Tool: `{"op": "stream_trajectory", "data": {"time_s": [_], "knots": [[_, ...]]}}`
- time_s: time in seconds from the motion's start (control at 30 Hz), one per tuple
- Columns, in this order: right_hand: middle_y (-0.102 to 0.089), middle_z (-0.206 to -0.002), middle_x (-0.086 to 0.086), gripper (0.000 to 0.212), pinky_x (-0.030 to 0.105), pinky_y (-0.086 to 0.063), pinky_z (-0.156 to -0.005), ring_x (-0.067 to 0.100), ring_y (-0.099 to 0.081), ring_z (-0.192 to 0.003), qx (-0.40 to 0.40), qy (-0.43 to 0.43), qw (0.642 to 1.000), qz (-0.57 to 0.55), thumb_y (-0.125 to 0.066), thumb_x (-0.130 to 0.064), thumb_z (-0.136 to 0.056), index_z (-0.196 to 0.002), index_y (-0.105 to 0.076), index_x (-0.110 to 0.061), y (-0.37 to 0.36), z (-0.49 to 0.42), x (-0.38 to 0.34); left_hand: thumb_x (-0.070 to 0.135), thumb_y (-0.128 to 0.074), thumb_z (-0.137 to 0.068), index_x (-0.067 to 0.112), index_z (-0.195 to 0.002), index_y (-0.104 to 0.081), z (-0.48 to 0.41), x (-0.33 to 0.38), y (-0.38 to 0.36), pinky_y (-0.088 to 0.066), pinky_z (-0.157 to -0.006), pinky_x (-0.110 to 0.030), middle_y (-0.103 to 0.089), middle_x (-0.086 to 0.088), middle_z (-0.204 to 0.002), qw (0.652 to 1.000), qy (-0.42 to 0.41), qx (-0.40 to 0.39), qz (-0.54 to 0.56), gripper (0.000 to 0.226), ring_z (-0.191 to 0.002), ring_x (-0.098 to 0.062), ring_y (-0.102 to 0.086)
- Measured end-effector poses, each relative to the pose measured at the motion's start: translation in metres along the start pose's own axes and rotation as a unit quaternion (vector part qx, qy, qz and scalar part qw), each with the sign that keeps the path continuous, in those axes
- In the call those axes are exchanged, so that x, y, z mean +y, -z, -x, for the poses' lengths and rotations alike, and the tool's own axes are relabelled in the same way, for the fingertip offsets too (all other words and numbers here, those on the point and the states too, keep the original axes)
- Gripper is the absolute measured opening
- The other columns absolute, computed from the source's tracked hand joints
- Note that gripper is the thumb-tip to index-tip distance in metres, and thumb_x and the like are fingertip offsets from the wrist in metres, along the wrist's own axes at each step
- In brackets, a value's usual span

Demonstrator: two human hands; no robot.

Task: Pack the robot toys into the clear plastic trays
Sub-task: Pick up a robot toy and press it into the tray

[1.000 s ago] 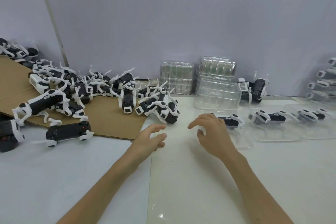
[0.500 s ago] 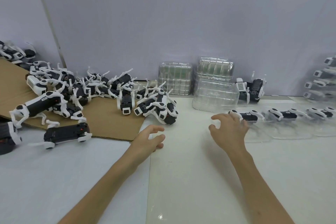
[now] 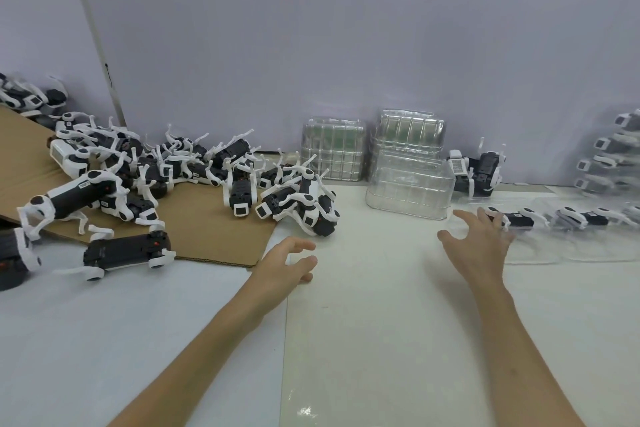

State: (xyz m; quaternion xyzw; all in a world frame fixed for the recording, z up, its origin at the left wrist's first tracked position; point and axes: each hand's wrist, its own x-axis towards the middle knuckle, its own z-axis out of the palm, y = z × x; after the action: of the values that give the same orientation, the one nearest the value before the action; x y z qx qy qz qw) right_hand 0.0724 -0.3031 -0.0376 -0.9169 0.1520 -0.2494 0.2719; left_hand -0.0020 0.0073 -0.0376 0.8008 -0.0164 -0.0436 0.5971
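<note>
A pile of black-and-white robot dog toys (image 3: pixel 145 177) lies on brown cardboard (image 3: pixel 204 229) at the left; the nearest cluster (image 3: pixel 304 208) sits just beyond my left hand. My left hand (image 3: pixel 287 263) hovers over the table with loosely curled fingers, holding nothing. My right hand (image 3: pixel 478 246) is spread open, its fingertips at the left edge of a clear tray (image 3: pixel 540 250) that holds a packed toy (image 3: pixel 516 218). More filled trays (image 3: pixel 588 218) line up to the right, blurred.
Stacks of empty clear trays (image 3: pixel 410 184) stand by the back wall, another stack (image 3: pixel 334 149) beside them. A loose toy (image 3: pixel 478 170) sits behind the filled trays. Packed trays (image 3: pixel 613 156) are stacked at the far right.
My right hand slid to the right, pushing the row of filled trays that way, and its fingers have spread. My left hand stayed nearly still.
</note>
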Motion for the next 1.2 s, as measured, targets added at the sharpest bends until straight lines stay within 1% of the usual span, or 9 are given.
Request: {"op": "stream_trajectory", "data": {"time_s": [0.07,0.17,0.3,0.43,0.63,0.7,0.9,1.07,1.2], "knots": [[-0.042,-0.153,0.008,0.052,0.050,-0.005,-0.120,0.029,-0.019,-0.150,0.034,0.025,0.999,-0.029,-0.072,-0.021,-0.083,-0.133,-0.060,-0.019,-0.002,0.003,-0.006,0.028,-0.057,-0.099,0.034,-0.109,-0.063,0.001,0.000,-0.001,-0.048,-0.102,-0.031,-0.057,0.016,-0.124,1.000,-0.001,-0.010,-0.007,0.013,-0.092,-0.006,-0.071],[-0.053,-0.141,0.005,0.056,0.053,-0.020,-0.117,0.029,-0.039,-0.140,0.019,0.119,0.991,-0.048,-0.077,-0.022,-0.080,-0.132,-0.058,-0.017,-0.014,0.002,-0.027,0.027,-0.056,-0.100,0.031,-0.107,-0.065,0.004,-0.001,-0.005,-0.047,-0.087,-0.017,-0.062,0.017,-0.116,0.998,-0.019,-0.036,-0.050,0.012,-0.095,0.001,-0.064],[-0.040,-0.150,0.006,0.076,0.048,-0.024,-0.117,0.027,-0.034,-0.142,-0.007,0.164,0.985,0.051,-0.075,-0.027,-0.081,-0.146,-0.038,-0.015,-0.040,-0.023,-0.058,0.027,-0.054,-0.100,0.031,-0.107,-0.066,0.005,-0.004,-0.008,-0.043,-0.076,-0.009,-0.063,0.018,-0.116,0.994,-0.031,-0.056,-0.093,0.014,-0.086,0.015,-0.057],[-0.034,-0.154,0.008,0.085,0.047,-0.023,-0.116,0.026,-0.028,-0.145,0.011,0.189,0.952,0.241,-0.075,-0.026,-0.081,-0.150,-0.027,-0.014,-0.048,-0.069,-0.063,0.030,-0.054,-0.099,0.035,-0.105,-0.065,0.002,-0.008,-0.008,-0.045,-0.082,-0.014,-0.064,0.013,-0.115,0.994,-0.027,-0.051,-0.095,0.013,-0.098,0.007,-0.059],[-0.057,-0.131,0.004,0.060,0.044,-0.031,-0.110,0.025,-0.051,-0.126,-0.014,0.214,0.924,0.318,-0.068,-0.014,-0.082,-0.137,-0.043,-0.017,-0.057,-0.106,-0.053,0.033,-0.056,-0.097,0.046,-0.093,-0.062,-0.005,-0.020,-0.015,-0.040,-0.084,-0.018,-0.057,0.020,-0.110,0.988,-0.053,-0.050,-0.135,0.015,-0.103,0.009,-0.052],[-0.058,-0.131,0.006,0.056,0.044,-0.032,-0.108,0.027,-0.051,-0.126,-0.011,0.213,0.937,0.277,-0.068,-0.010,-0.083,-0.135,-0.048,-0.017,-0.056,-0.115,-0.053,0.032,-0.056,-0.097,0.047,-0.091,-0.060,-0.007,-0.021,-0.018,-0.037,-0.095,-0.022,-0.054,0.023,-0.110,0.981,-0.071,-0.054,-0.171,0.016,-0.112,0.008,-0.046],[-0.058,-0.129,0.008,0.054,0.042,-0.026,-0.107,0.030,-0.046,-0.128,0.043,0.213,0.969,0.114,-0.066,0.000,-0.077,-0.129,-0.057,-0.015,-0.036,-0.122,-0.071,0.030,-0.056,-0.097,0.045,-0.094,-0.060,-0.005,-0.019,-0.017,-0.039,-0.099,-0.025,-0.054,0.016,-0.114,0.985,-0.073,-0.054,-0.145,0.016,-0.118,0.001,-0.048],[-0.064,-0.111,0.010,0.042,0.041,-0.037,-0.096,0.032,-0.057,-0.108,0.104,0.295,0.950,-0.008,-0.068,-0.002,-0.081,-0.122,-0.064,-0.010,-0.022,-0.079,-0.106,0.028,-0.058,-0.097,0.041,-0.100,-0.060,-0.003,-0.016,-0.015,-0.045,-0.087,-0.019,-0.058,0.015,-0.118,0.992,-0.063,-0.044,-0.101,0.013,-0.111,0.000,-0.054],[-0.063,-0.107,0.000,0.046,0.023,-0.046,-0.092,0.015,-0.060,-0.091,0.039,0.378,0.905,-0.190,-0.076,-0.002,-0.080,-0.124,-0.064,-0.013,-0.012,-0.003,-0.118,0.030,-0.064,-0.095,0.035,-0.107,-0.061,-0.005,-0.011,-0.012,-0.046,-0.071,-0.007,-0.066,0.013,-0.109,0.997,-0.074,0.027,0.000,0.014,-0.092,0.004,-0.061]]}}
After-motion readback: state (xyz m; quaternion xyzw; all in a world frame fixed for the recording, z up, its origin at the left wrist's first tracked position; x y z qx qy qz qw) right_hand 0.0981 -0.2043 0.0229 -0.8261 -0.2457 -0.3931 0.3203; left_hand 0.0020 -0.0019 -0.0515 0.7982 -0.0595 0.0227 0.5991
